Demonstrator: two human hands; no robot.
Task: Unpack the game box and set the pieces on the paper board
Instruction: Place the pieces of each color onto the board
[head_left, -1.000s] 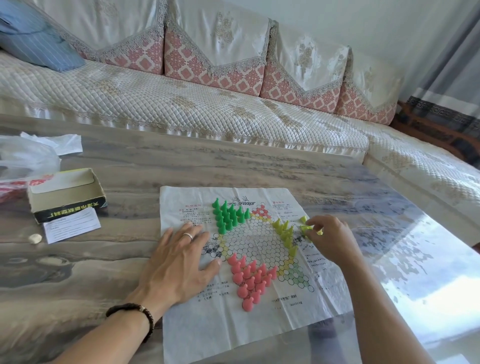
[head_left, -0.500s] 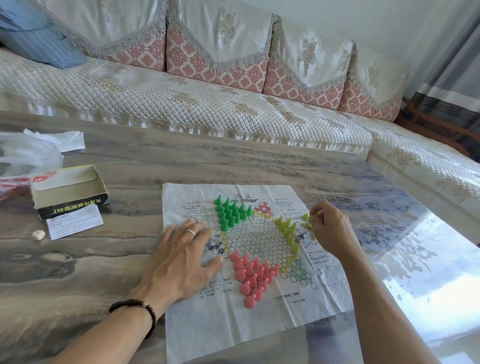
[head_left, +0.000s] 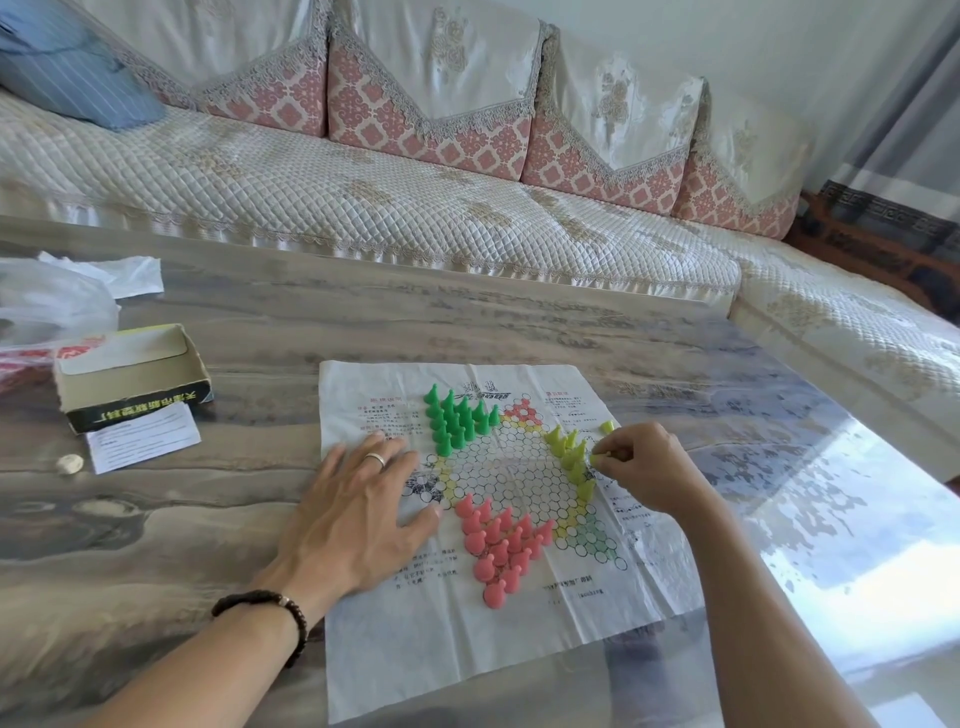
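Observation:
The paper board (head_left: 483, 634) lies flat on the table, printed with a star of small circles. Several green pieces (head_left: 457, 421) fill its far-left point and several pink pieces (head_left: 498, 545) its near point. A row of yellow-green pieces (head_left: 571, 457) stands at the right point. My left hand (head_left: 358, 509) rests flat on the paper's left side, fingers spread. My right hand (head_left: 641, 470) pinches one yellow-green piece (head_left: 597, 460) next to that row. Another yellow-green piece (head_left: 607, 427) lies loose just beyond my fingers.
The open game box (head_left: 130, 379) sits at the left with a paper slip (head_left: 143, 436) in front of it and a small round white object (head_left: 69, 464) nearby. Plastic bags (head_left: 52, 301) lie at the far left. A sofa (head_left: 415, 197) runs along the table's far side.
My right hand has drawn in from the loose pieces at the paper's right toward the yellow-green row, holding one piece. My left hand has stayed flat on the paper.

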